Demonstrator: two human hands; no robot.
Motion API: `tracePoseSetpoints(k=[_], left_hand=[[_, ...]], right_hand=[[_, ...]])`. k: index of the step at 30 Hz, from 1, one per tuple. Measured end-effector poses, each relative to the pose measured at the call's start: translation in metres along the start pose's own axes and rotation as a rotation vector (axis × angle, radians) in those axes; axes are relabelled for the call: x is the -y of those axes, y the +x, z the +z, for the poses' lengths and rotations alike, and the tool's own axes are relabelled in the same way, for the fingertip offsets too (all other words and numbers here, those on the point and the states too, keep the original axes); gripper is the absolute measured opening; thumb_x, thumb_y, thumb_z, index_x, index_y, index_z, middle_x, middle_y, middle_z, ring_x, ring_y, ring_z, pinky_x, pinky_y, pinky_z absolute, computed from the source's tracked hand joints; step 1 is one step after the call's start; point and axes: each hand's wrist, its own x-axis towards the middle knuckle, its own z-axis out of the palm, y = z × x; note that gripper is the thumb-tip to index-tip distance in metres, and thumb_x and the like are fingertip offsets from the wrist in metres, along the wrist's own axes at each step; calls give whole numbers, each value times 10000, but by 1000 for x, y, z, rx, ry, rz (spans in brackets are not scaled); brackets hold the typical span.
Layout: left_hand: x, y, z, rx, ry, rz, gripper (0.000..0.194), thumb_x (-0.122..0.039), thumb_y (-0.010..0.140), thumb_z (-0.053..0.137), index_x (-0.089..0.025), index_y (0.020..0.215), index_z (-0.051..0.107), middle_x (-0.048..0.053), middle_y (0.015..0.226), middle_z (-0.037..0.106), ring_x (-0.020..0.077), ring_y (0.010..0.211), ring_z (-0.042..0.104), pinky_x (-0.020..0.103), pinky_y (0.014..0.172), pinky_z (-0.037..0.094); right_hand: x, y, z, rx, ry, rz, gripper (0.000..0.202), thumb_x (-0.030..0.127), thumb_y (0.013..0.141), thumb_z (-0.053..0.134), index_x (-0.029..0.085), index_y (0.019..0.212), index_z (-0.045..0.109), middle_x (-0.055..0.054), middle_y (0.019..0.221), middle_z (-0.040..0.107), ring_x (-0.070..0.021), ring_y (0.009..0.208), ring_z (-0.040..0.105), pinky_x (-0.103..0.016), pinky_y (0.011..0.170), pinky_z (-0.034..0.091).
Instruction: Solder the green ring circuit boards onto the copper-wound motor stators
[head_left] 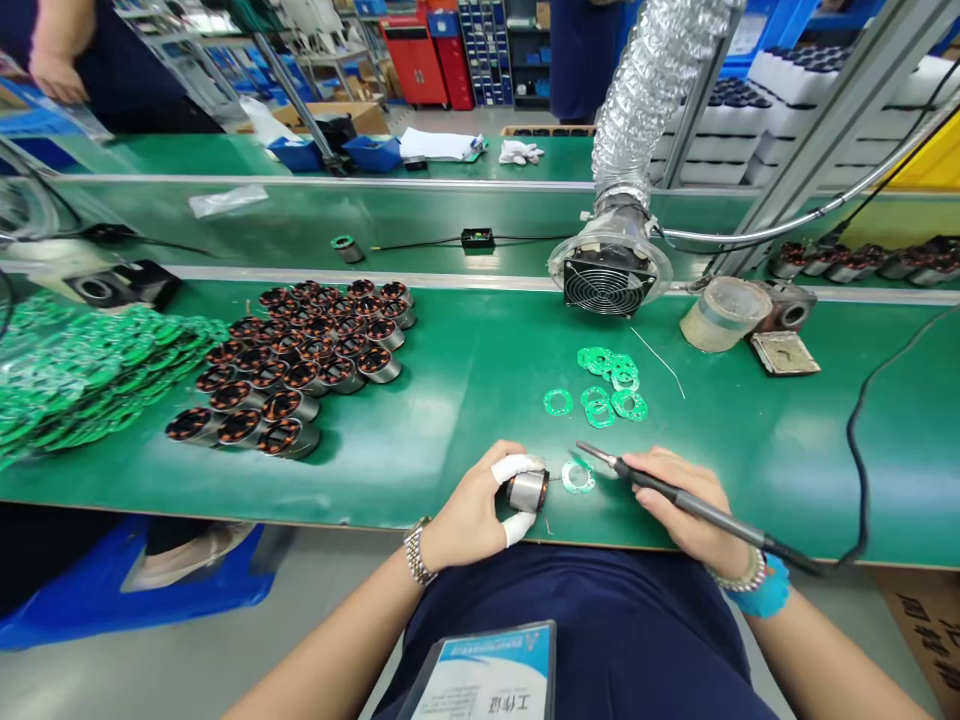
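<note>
Left grip (469,512) clasps the stator (528,491), right grip (696,482) the soldering iron (705,511); a straying tip (594,453) could displace the ring (568,481).

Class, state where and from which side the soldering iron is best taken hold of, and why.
Best by the dark handle, coming from the person's right. The iron is long and slim; its bare metal tip points left and may be hot, so gripping behind it seems safest. The right hand holds it there.
</note>
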Motion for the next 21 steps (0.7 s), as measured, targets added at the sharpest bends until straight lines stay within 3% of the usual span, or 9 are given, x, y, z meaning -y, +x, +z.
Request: tracePoseSetpoints(k=[6, 11, 21], left_hand=[[0, 4, -2, 46, -13, 27, 465, -55, 629, 563, -193, 1066, 489, 63, 1041, 471, 171, 881, 536, 318, 780, 470], [3, 5, 0, 51, -22, 19, 472, -47, 626, 557, -188, 1070, 487, 66, 1049, 466, 173, 887, 537, 319, 776, 474], [5, 5, 0, 34, -25, 44, 484, -37, 625, 555, -197, 1075, 476, 60, 1039, 474, 167, 883, 531, 319, 771, 471]], right_hand=[[-2, 8, -5, 108, 110, 203, 132, 259, 817, 561, 201, 890, 654, -27, 849, 693, -149, 761, 645, -241, 710, 522], [-4, 11, -4, 189, 154, 247, 146, 271, 813, 568, 196, 898, 661, -34, 883, 690, -150, 798, 643, -245, 753, 516], [-2, 13, -4, 218, 158, 262, 147, 272, 812, 567, 196, 894, 663, -24, 854, 685, -141, 768, 637, -237, 736, 515]])
